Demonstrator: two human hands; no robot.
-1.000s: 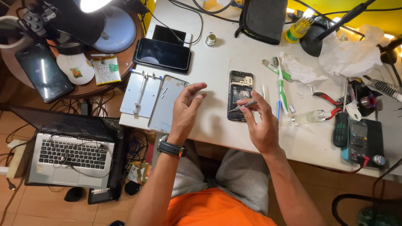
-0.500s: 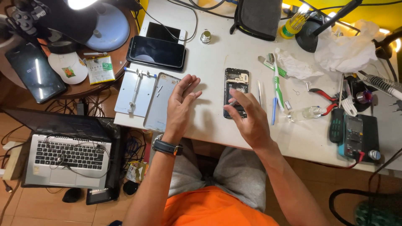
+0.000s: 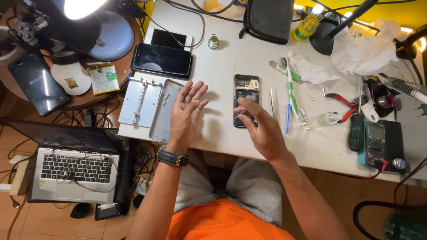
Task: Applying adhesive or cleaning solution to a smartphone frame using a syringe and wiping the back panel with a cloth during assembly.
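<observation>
My right hand point(image 3: 262, 129) pinches a thin tool over the opened phone point(image 3: 246, 100) at frame centre, while my left hand point(image 3: 187, 113), spread empty, hovers clear beside the back cover point(image 3: 163, 111).

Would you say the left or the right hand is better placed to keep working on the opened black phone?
Probably the right hand: its fingertips sit over the opened black phone. The left hand hovers open beside it, above the silver back cover.
</observation>
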